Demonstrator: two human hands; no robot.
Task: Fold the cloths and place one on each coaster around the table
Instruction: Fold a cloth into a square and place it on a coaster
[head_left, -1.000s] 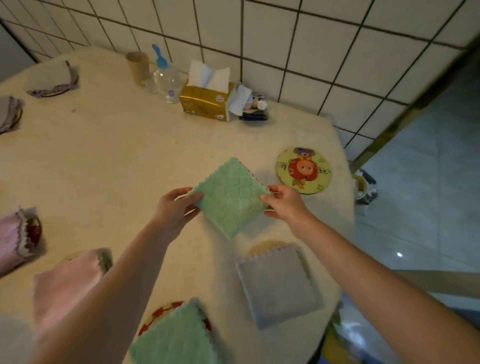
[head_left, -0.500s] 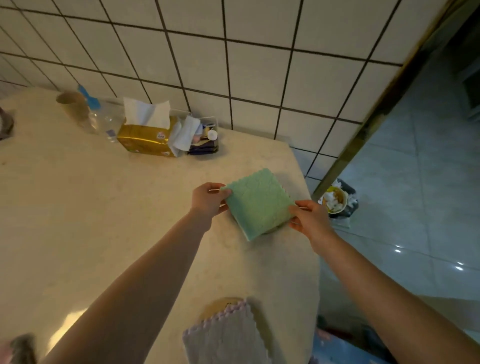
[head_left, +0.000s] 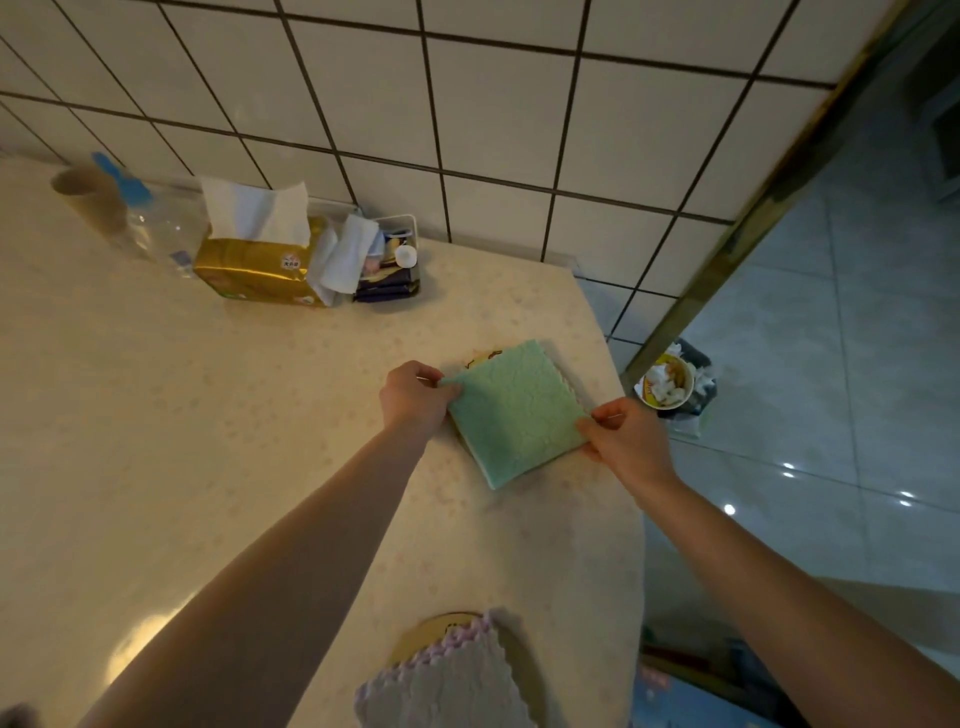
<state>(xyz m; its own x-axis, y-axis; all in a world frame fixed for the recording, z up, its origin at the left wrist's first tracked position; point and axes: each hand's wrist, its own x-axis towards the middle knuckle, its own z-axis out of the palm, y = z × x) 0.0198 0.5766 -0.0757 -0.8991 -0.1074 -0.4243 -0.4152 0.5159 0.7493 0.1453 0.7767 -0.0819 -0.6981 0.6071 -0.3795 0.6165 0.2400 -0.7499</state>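
Both hands are pinching opposite corners of the folded green cloth (head_left: 517, 413), left hand (head_left: 415, 397) and right hand (head_left: 626, 434), lying over the coaster (head_left: 480, 358) near the table's (head_left: 208, 441) right edge; letting go evenly should be keeping it centred and flat

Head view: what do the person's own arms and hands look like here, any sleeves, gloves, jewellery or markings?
Both arms are bare from the bottom edge of the frame to the fingertips; no sleeve shows. The left hand and right hand wear no gloves, and no ring, watch, bracelet or marking is visible on either. The light is dim and warm, so fine detail such as the nails cannot be made out.
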